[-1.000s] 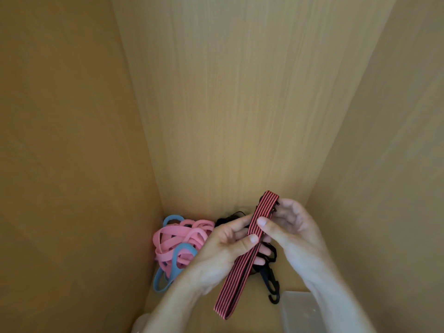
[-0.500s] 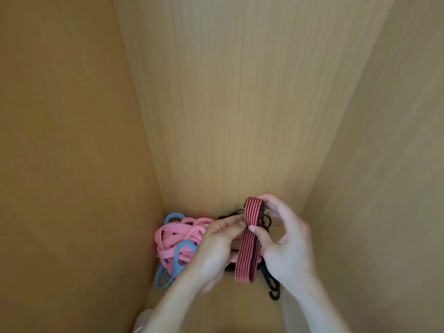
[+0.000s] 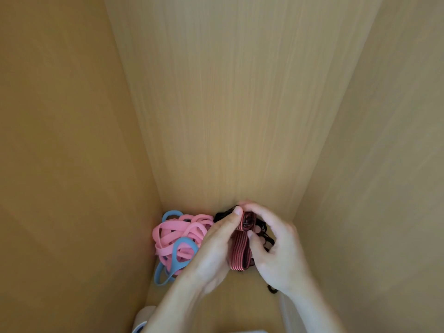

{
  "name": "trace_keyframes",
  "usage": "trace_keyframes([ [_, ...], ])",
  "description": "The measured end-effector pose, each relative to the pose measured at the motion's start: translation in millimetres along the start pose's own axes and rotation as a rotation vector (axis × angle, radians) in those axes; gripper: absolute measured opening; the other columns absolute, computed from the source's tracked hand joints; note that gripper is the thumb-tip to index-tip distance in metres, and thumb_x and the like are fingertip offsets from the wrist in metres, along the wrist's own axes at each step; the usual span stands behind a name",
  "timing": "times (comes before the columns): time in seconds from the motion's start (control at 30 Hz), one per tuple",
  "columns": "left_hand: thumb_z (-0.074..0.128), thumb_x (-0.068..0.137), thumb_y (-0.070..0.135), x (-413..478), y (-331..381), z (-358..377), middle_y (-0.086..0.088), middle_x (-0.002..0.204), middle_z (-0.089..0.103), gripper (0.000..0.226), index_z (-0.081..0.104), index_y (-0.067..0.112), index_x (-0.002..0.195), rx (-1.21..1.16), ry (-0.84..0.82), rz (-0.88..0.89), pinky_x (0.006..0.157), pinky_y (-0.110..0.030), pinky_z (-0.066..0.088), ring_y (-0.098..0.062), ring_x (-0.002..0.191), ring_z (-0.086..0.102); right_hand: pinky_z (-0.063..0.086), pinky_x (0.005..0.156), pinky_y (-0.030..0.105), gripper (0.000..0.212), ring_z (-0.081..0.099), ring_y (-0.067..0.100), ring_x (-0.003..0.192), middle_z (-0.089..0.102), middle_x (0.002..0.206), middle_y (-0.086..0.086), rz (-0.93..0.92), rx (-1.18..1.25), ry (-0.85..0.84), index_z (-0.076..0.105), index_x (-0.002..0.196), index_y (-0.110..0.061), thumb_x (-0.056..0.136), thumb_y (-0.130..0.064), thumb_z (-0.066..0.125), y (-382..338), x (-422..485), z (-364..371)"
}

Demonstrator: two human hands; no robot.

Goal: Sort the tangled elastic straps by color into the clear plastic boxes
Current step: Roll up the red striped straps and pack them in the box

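- At the back of the wooden compartment [image 3: 230,116], both hands hold a folded red-and-black striped strap [image 3: 241,251].
- Left hand [image 3: 213,251] and right hand [image 3: 276,251]: fingers clamped on the strap.
- Left of them lies a tangle of pink straps [image 3: 177,233] and blue straps [image 3: 179,258].
- The clear box [image 3: 247,331] barely shows at the bottom edge; its contents cannot be seen.

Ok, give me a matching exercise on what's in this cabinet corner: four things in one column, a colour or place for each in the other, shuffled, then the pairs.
Things
1. striped strap
2. tangled flat bands
3. loop bands
4. hooked cords

Colour or place
A. light blue, woven through the pink tangle
B. black, behind the right hand
C. pink, heaped in the left corner
D. red and black, folded between the left hand and right hand

Pairs: 1-D, 2-C, 3-A, 4-B
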State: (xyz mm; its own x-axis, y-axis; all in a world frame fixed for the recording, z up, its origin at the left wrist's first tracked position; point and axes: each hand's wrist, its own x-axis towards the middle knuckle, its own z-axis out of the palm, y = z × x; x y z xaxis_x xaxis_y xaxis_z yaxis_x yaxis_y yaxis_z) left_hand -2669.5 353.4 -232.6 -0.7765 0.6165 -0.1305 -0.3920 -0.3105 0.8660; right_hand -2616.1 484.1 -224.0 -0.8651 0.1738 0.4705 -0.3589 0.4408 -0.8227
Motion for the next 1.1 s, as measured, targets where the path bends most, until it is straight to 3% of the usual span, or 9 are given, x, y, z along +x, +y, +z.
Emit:
trace_keyframes([
  [0.1, 0.055, 0.098, 0.036, 0, 4, 0, -0.028, 0.140, 0.053, 0.048, 0.057, 0.008, 0.137, -0.062, -0.040, 0.005, 0.101, -0.054, 0.052, -0.044, 0.136, 0.047, 0.059, 0.088, 0.040, 0.035, 0.059, 0.008, 0.124, 0.067, 0.127, -0.011, 0.076, 0.212, -0.005, 0.072, 0.114, -0.019, 0.088, -0.001, 0.055, 2, -2, 1],
  [0.13, 0.055, 0.098, 0.032, -1, 6, 1, -0.026, 0.140, 0.056, 0.046, 0.058, 0.008, 0.137, -0.075, -0.068, 0.010, 0.095, -0.050, 0.055, -0.040, 0.133, 0.053, 0.059, 0.088, 0.042, 0.027, 0.058, 0.011, 0.125, 0.066, 0.128, -0.008, 0.104, 0.280, 0.022, 0.074, 0.111, -0.017, 0.091, -0.004, 0.060, 3, -2, 0],
  [0.2, 0.054, 0.098, 0.025, -2, 9, 1, -0.024, 0.137, 0.059, 0.044, 0.057, 0.007, 0.138, -0.085, -0.095, 0.015, 0.097, -0.055, 0.053, -0.037, 0.126, 0.060, 0.052, 0.100, 0.037, 0.022, 0.058, 0.012, 0.125, 0.062, 0.128, -0.005, 0.162, 0.296, 0.095, 0.072, 0.113, -0.018, 0.094, -0.007, 0.068, 5, 1, -1],
  [0.27, 0.054, 0.099, 0.021, -1, 9, 0, -0.027, 0.137, 0.057, 0.044, 0.054, 0.006, 0.141, -0.064, -0.088, 0.029, 0.104, -0.064, 0.045, -0.046, 0.126, 0.057, 0.043, 0.109, 0.034, 0.037, 0.054, 0.002, 0.126, 0.061, 0.131, -0.009, 0.289, 0.252, 0.122, 0.063, 0.126, -0.024, 0.091, -0.015, 0.072, 7, 3, -5],
  [0.4, 0.062, 0.091, 0.013, 0, 7, -2, -0.027, 0.135, 0.059, 0.051, 0.051, 0.007, 0.141, -0.044, -0.060, 0.033, 0.099, -0.056, 0.053, -0.047, 0.120, 0.061, 0.053, 0.078, 0.011, 0.043, 0.069, -0.003, 0.099, 0.070, 0.123, -0.005, 0.480, 0.372, 0.060, 0.061, 0.129, -0.021, 0.088, -0.029, 0.071, 9, 9, -11],
  [0.53, 0.065, 0.089, 0.011, 1, 3, -2, -0.021, 0.132, 0.064, 0.053, 0.049, 0.008, 0.140, -0.031, -0.046, 0.050, 0.095, -0.049, 0.056, -0.041, 0.118, 0.064, 0.060, 0.076, 0.026, 0.037, 0.075, 0.015, 0.095, 0.075, 0.113, 0.000, 0.507, 0.427, 0.064, 0.066, 0.121, -0.019, 0.086, -0.027, 0.073, 8, 11, -9],
  [0.8, 0.064, 0.091, 0.011, 2, 1, -4, -0.017, 0.130, 0.067, 0.045, 0.058, 0.004, 0.135, 0.070, -0.012, 0.087, 0.103, -0.040, 0.052, -0.030, 0.124, 0.063, 0.060, 0.081, 0.037, 0.037, 0.074, 0.011, 0.095, 0.071, 0.111, -0.021, 0.400, 0.272, 0.153, 0.065, 0.115, -0.031, 0.087, -0.010, 0.077, 8, 14, -7],
  [0.97, 0.064, 0.093, 0.004, 2, 2, -9, -0.012, 0.126, 0.070, 0.042, 0.061, 0.010, 0.134, 0.131, -0.001, 0.095, 0.096, -0.034, 0.055, -0.026, 0.121, 0.065, 0.060, 0.079, 0.024, 0.051, 0.070, 0.003, 0.100, 0.066, 0.115, -0.028, 0.304, 0.176, 0.155, 0.060, 0.123, -0.037, 0.085, -0.007, 0.078, 9, 9, -1],
  [1.1, 0.064, 0.089, -0.002, 0, -1, -11, -0.011, 0.121, 0.072, 0.045, 0.063, 0.011, 0.132, 0.193, 0.044, 0.122, 0.091, -0.029, 0.056, -0.023, 0.114, 0.068, 0.060, 0.084, 0.038, 0.056, 0.067, 0.005, 0.104, 0.062, 0.118, -0.027, 0.273, 0.150, 0.139, 0.053, 0.123, -0.040, 0.084, -0.007, 0.075, 12, 2, 3],
])
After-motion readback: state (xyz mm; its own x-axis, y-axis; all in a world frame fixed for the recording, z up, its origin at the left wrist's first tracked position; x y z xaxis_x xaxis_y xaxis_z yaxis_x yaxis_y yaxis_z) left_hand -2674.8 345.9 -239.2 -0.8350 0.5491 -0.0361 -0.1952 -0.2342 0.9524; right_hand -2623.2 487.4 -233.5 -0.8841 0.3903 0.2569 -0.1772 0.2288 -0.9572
